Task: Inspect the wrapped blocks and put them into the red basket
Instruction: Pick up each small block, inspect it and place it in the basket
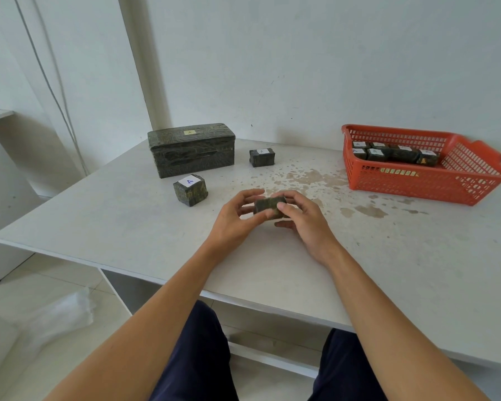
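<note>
Left hand [235,219], right hand [305,222] grip wrapped block [268,206]; red basket [417,182] holds stored blocks [404,154].

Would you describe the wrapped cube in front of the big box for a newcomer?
Find the large wrapped box at the table's back left. Directly before it stands a dark cube. Unlike the smaller block right of the box, its label shows a bold blue A.
</note>
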